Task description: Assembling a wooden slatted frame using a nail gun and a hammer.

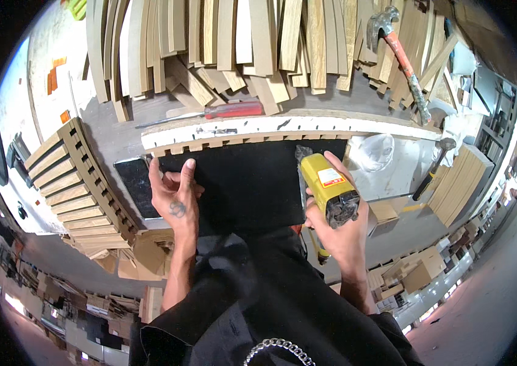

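My right hand (345, 229) is wrapped round a yellow nail gun (320, 177) with a black end cap. Its nose reaches the notched wooden strip at the far edge of a black board (246, 186). Over the board's left part, my left hand (176, 195) has its index finger and thumb stretched up and apart, the other fingers curled. Those two fingertips are at or close to the left end of the notched strip; I cannot tell whether they touch it. A long white bar (246, 127) with dark marks lies right behind the strip.
Behind the bar lies a red-handled screwdriver (234, 110), before a pile of wooden slats (228, 36). A claw hammer (400, 55) rests on the slats. At left is a slatted wooden assembly (84, 189); at right, a second hammer (434, 168), stacked boards (461, 183) and a clear plastic bag (375, 152).
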Tool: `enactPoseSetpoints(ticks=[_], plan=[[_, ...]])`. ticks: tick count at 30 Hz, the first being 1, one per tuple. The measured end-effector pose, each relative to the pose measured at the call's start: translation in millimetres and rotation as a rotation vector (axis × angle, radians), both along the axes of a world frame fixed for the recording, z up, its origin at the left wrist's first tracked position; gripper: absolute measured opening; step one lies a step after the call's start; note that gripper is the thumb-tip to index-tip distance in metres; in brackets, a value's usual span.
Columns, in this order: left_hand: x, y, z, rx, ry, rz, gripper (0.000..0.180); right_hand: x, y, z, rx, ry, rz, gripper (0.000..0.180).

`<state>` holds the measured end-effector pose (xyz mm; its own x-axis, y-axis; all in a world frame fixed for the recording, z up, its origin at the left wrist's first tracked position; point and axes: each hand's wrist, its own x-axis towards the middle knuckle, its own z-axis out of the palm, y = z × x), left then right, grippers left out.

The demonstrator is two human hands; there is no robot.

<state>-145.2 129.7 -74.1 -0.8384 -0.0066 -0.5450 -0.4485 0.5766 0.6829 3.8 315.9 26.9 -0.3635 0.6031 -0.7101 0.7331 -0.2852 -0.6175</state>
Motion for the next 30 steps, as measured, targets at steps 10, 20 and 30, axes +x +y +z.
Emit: enactPoseSetpoints(ticks=[10,20,30], plan=[[1,-1,-1,0.020,0.018,0.007,0.075,-10,-7,-3,0.054,-0.031,0.032,0.069],[1,-4,-2,0.017,0.020,0.002,0.073,-25,-9,-1,-0.013,0.002,0.130,0.070],[1,-12,-6,0.033,0.019,-0.030,0.069,-25,-17,-7,-0.018,0.042,0.116,0.072]])
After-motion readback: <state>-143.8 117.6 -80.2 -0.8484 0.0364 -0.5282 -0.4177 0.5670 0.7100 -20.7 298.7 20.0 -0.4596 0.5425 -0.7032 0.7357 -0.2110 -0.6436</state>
